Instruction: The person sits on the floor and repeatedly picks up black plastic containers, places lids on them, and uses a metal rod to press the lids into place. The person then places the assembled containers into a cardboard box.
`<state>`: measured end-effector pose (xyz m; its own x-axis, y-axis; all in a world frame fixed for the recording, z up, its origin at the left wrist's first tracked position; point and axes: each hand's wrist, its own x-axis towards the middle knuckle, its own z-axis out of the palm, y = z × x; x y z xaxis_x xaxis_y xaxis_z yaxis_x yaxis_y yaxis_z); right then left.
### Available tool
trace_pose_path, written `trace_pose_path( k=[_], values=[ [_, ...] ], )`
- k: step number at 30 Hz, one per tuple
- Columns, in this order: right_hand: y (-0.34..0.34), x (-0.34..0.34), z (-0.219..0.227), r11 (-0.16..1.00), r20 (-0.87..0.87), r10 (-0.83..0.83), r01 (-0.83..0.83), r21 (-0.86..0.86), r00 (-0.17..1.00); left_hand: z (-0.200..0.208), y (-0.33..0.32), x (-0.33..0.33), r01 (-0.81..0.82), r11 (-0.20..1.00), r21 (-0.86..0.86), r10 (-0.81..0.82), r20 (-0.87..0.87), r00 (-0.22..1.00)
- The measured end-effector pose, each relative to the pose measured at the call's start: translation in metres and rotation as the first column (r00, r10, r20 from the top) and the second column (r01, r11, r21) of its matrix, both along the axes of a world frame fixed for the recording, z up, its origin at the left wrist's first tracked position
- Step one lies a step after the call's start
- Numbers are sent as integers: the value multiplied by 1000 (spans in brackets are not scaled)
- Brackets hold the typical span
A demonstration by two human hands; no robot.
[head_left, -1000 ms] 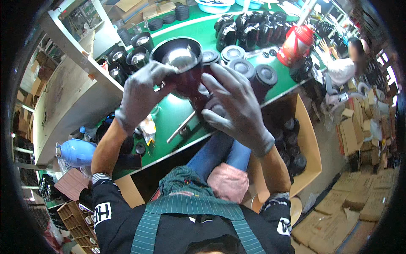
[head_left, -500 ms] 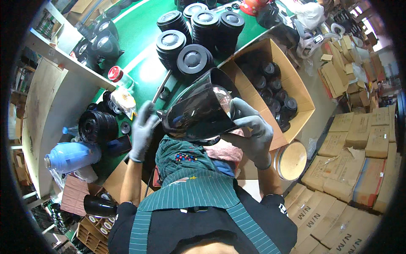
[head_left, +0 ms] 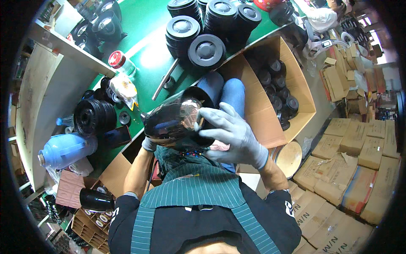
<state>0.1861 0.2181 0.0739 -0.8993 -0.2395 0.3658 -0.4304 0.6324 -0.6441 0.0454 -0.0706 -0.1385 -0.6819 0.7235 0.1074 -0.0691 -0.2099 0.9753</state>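
Note:
A glossy black jug (head_left: pixel 165 125), with a small spout-like bump on its left side, is held tilted above my lap, its wide opening toward the upper right. My left hand (head_left: pixel 149 144) is under its lower left side and bears it; most of the fingers are hidden behind the jug. My right hand (head_left: pixel 237 137), in a grey glove, is at the opening's right side with fingers stretched and apart, their tips at or close to the rim. A green striped apron (head_left: pixel 194 182) and dark green cloth lie below the jug.
Stacks of black round lids (head_left: pixel 207 51) stand on the green table (head_left: pixel 148 55). An open carton (head_left: pixel 302 101) of black parts is at the right. On the left are a red-lidded jar (head_left: pixel 120 61), a blue flask (head_left: pixel 67 150) and a metal bar (head_left: pixel 165 78). Sealed cartons (head_left: pixel 330 173) are stacked at far right.
The jug has moved left and down toward me and turned. My left hand has gone from open beside it to beneath it. My right hand has loosened from the rim, its fingers spreading.

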Motion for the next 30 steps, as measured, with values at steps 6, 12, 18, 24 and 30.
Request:
trace_pose_path(
  k=[6, 12, 18, 24, 30],
  values=[
    [51, -128, -45, 827, -361, -398, 500, 257, 843, -15, -8, -13, 28, 997, 76, -62, 505, 861],
    [68, -186, -88, 642, -200, -483, 500, 580, 852, -25, -1, -20, -13, 995, 96, -56, 679, 732],
    [60, -157, -64, 795, -293, -431, 513, 324, 853, -31, 27, -28, -17, 994, 104, -65, 728, 683],
    [28, -82, -12, 791, 230, -91, 211, -574, 969, -25, 34, -29, 37, 993, 112, -107, 735, 669],
    [33, -30, -26, 918, 153, -150, 195, -345, 977, -14, 36, -24, 119, 987, 107, -159, 727, 668]
  ],
)
